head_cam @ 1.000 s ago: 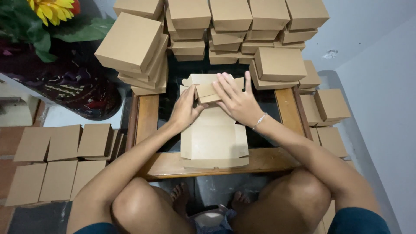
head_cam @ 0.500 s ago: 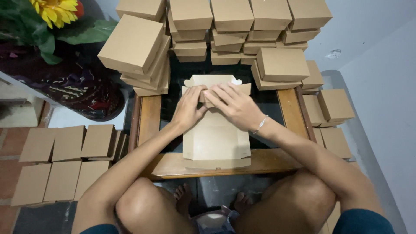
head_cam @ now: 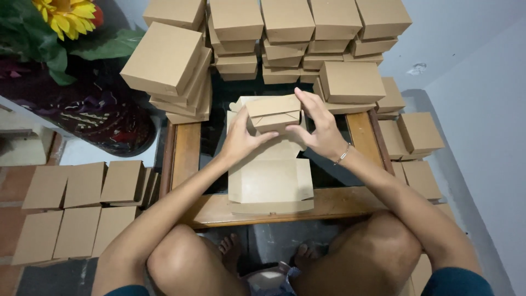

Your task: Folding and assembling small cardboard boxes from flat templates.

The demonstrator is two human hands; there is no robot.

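A brown cardboard box (head_cam: 271, 183) lies half folded on a small wooden table (head_cam: 186, 153) with a dark glass top. Its far end is folded up into walls, and its near lid panel lies flat toward me. My left hand (head_cam: 241, 137) presses the left wall of the raised far end. My right hand (head_cam: 320, 129) grips the right side, fingers curled over the top edge. A thin bracelet sits on my right wrist.
Several stacks of finished brown boxes (head_cam: 164, 60) crowd the table's far side and left corner. More boxes (head_cam: 71, 208) lie in rows on the floor at left, others (head_cam: 416, 142) at right. A dark pot with a sunflower (head_cam: 66, 16) stands at far left.
The far end of the box has been folded up from flat into standing walls. Both hands have shifted from pressing the panel down to holding the raised sides.
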